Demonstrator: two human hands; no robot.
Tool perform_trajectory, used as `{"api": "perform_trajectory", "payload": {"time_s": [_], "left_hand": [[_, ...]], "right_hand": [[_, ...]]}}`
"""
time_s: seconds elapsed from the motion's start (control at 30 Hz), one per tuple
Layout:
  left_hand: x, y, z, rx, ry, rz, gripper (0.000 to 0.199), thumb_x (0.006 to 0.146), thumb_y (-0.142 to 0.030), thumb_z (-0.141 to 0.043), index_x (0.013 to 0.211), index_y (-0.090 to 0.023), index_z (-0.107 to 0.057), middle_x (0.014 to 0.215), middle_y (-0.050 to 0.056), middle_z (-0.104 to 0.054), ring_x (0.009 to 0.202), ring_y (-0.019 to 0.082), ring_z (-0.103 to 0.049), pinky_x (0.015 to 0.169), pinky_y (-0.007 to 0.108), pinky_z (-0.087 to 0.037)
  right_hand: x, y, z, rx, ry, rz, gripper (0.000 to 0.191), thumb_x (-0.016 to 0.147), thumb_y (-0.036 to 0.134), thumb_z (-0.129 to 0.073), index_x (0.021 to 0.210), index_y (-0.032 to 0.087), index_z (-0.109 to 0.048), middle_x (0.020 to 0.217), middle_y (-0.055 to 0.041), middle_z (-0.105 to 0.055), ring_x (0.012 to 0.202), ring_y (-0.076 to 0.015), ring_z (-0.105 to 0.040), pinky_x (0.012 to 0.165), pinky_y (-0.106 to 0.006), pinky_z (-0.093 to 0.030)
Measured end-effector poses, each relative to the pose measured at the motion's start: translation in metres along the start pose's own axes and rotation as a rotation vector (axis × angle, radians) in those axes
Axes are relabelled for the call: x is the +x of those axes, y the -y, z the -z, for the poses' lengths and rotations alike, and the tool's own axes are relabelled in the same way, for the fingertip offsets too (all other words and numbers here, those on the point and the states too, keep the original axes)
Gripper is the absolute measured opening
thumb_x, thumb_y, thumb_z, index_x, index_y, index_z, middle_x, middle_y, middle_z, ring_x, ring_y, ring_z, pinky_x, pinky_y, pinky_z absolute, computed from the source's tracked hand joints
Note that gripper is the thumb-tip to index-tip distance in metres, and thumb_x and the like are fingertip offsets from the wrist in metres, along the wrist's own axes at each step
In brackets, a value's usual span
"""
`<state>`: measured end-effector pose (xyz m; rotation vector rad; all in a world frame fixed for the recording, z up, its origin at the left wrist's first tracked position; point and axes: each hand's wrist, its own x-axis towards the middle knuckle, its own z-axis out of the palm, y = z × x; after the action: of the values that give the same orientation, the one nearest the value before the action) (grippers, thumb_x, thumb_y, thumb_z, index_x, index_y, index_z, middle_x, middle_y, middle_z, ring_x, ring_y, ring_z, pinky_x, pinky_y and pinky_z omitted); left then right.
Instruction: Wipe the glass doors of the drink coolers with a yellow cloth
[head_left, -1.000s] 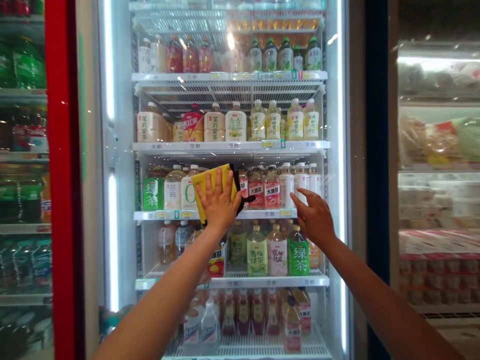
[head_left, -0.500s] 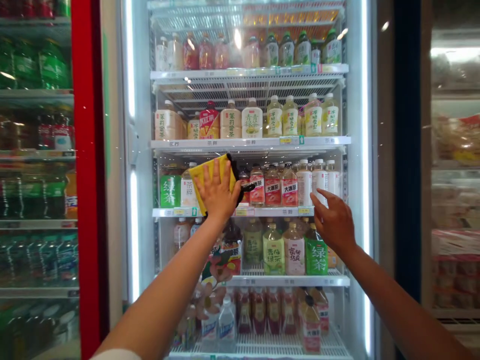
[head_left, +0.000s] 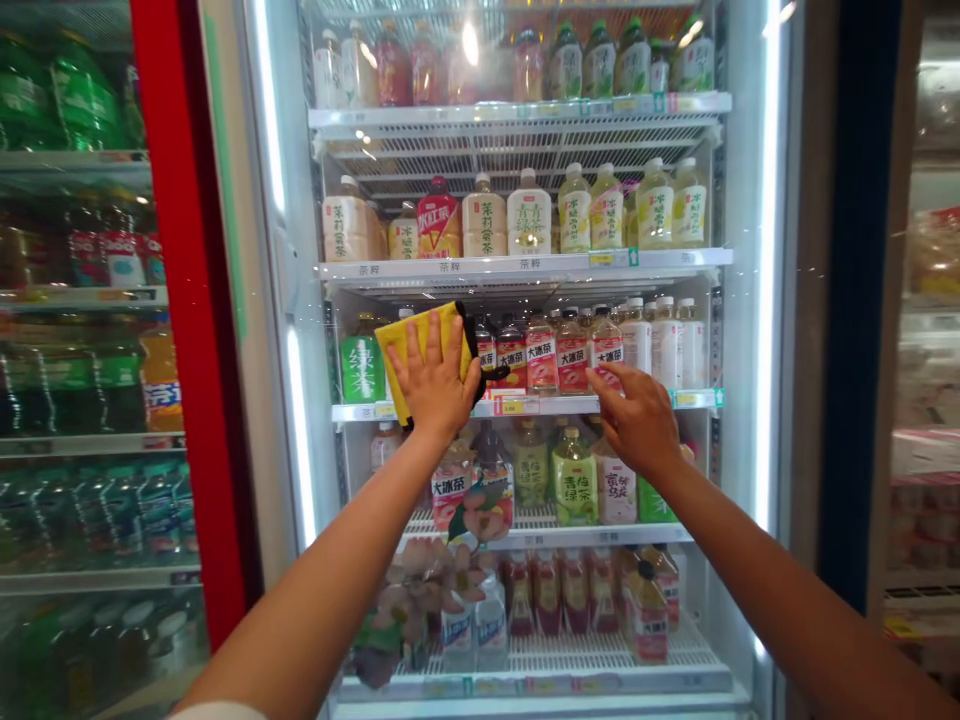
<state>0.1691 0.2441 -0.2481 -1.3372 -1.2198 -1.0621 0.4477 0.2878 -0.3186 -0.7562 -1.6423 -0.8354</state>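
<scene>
My left hand (head_left: 439,385) lies flat with fingers spread on a yellow cloth (head_left: 401,350) with black edging, holding it up against the glass front of a drinks fridge. A black loop (head_left: 491,374) sticks out from the cloth on the right. Behind the cloth, part of the middle shelf of bottles is hidden. My right hand (head_left: 641,415) is in front of the same shelf, empty, index finger stretched out and the others partly bent. Its fingertips are near red-labelled tea bottles (head_left: 574,355); whether they touch the glass I cannot tell.
Shelves of bottled drinks (head_left: 529,215) fill the lit fridge. Pink flowers (head_left: 442,580) show low on the glass, decal or reflection I cannot tell. A red-framed fridge (head_left: 176,250) stands left; another stocked case (head_left: 934,400) is right of a dark post (head_left: 851,300).
The view has shifted, so the shelves sit further right and higher. Against the bottles, the left hand and cloth are slightly further left; the right hand has moved left from the white-labelled bottles.
</scene>
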Motion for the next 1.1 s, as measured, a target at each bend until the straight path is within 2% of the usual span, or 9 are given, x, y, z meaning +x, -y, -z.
{"api": "perform_trajectory", "payload": {"time_s": [0.17, 0.27, 0.4, 0.5, 0.63, 0.73, 0.87, 0.97, 1.1], "left_hand": [[-0.034, 0.007, 0.001, -0.016, 0.126, -0.216, 0.068, 0.098, -0.05, -0.052, 0.161, -0.037, -0.03, 0.171, 0.002, -0.025, 0.161, 0.033, -0.008, 0.127, 0.065, 0.003], [-0.006, 0.017, 0.008, -0.023, 0.173, -0.298, 0.066, 0.098, -0.053, -0.051, 0.16, -0.04, -0.031, 0.17, 0.0, -0.026, 0.16, 0.032, -0.011, 0.127, 0.065, 0.003], [0.027, 0.06, 0.024, -0.004, 0.106, -0.144, 0.065, 0.1, -0.048, -0.049, 0.161, -0.037, -0.031, 0.171, 0.001, -0.024, 0.161, 0.031, -0.009, 0.128, 0.064, 0.002], [0.001, 0.086, 0.029, 0.01, 0.054, -0.079, 0.066, 0.099, -0.046, -0.05, 0.161, -0.035, -0.03, 0.172, 0.002, -0.021, 0.161, 0.032, -0.007, 0.128, 0.064, 0.003], [-0.037, 0.088, 0.025, -0.025, 0.13, -0.321, 0.07, 0.097, -0.049, -0.055, 0.161, -0.036, -0.03, 0.17, 0.002, -0.028, 0.16, 0.032, -0.009, 0.127, 0.065, 0.004], [-0.017, 0.09, 0.026, -0.058, 0.159, -0.388, 0.068, 0.098, -0.05, -0.054, 0.161, -0.038, -0.03, 0.17, 0.001, -0.028, 0.16, 0.031, -0.011, 0.127, 0.066, 0.005], [0.02, 0.121, 0.039, -0.052, 0.053, -0.161, 0.065, 0.1, -0.046, -0.051, 0.161, -0.037, -0.031, 0.171, 0.001, -0.026, 0.161, 0.03, -0.007, 0.127, 0.065, 0.005], [0.0, 0.151, 0.045, -0.035, -0.007, -0.067, 0.065, 0.1, -0.043, -0.05, 0.162, -0.034, -0.03, 0.171, 0.003, -0.024, 0.161, 0.029, -0.004, 0.128, 0.063, 0.004], [-0.042, 0.164, 0.047, -0.027, 0.089, -0.236, 0.069, 0.099, -0.046, -0.053, 0.162, -0.034, -0.029, 0.17, 0.004, -0.027, 0.161, 0.031, -0.004, 0.128, 0.064, 0.004]], "right_hand": [[0.011, 0.025, -0.003, -0.047, 0.042, 0.013, 0.058, 0.087, 0.012, -0.055, 0.144, 0.024, -0.058, 0.14, -0.0132, -0.06, 0.124, -0.0314, -0.053, 0.102, -0.048, -0.046], [0.026, 0.042, -0.007, -0.088, 0.055, 0.008, 0.058, 0.087, 0.012, -0.056, 0.144, 0.024, -0.059, 0.141, -0.0131, -0.06, 0.123, -0.0315, -0.054, 0.099, -0.047, -0.048], [0.035, 0.06, -0.01, -0.132, 0.036, -0.02, 0.057, 0.086, 0.012, -0.055, 0.141, 0.025, -0.061, 0.139, -0.013, -0.061, 0.122, -0.032, -0.055, 0.097, -0.047, -0.049], [0.031, 0.075, -0.011, -0.157, 0.033, -0.042, 0.055, 0.087, 0.013, -0.056, 0.14, 0.025, -0.062, 0.139, -0.0138, -0.06, 0.12, -0.0324, -0.056, 0.096, -0.047, -0.05], [0.027, 0.105, -0.014, -0.132, 0.058, -0.022, 0.06, 0.086, 0.012, -0.056, 0.144, 0.026, -0.059, 0.141, -0.0138, -0.059, 0.123, -0.0322, -0.056, 0.096, -0.047, -0.051], [0.036, 0.131, -0.019, -0.113, 0.064, 0.001, 0.061, 0.086, 0.012, -0.057, 0.145, 0.025, -0.058, 0.144, -0.0143, -0.058, 0.128, -0.032, -0.054, 0.099, -0.047, -0.051], [0.053, 0.161, -0.03, -0.084, 0.067, 0.033, 0.06, 0.086, 0.008, -0.055, 0.144, 0.022, -0.059, 0.149, -0.0157, -0.056, 0.134, -0.0309, -0.053, 0.104, -0.047, -0.05], [0.061, 0.182, -0.04, -0.032, 0.049, 0.079, 0.06, 0.086, 0.005, -0.051, 0.144, 0.021, -0.058, 0.151, -0.0147, -0.055, 0.14, -0.0284, -0.05, 0.112, -0.048, -0.047], [0.074, 0.212, -0.049, 0.026, 0.049, 0.145, 0.061, 0.087, 0.002, -0.048, 0.144, 0.02, -0.057, 0.156, -0.0137, -0.052, 0.147, -0.0269, -0.044, 0.12, -0.051, -0.039]]}}
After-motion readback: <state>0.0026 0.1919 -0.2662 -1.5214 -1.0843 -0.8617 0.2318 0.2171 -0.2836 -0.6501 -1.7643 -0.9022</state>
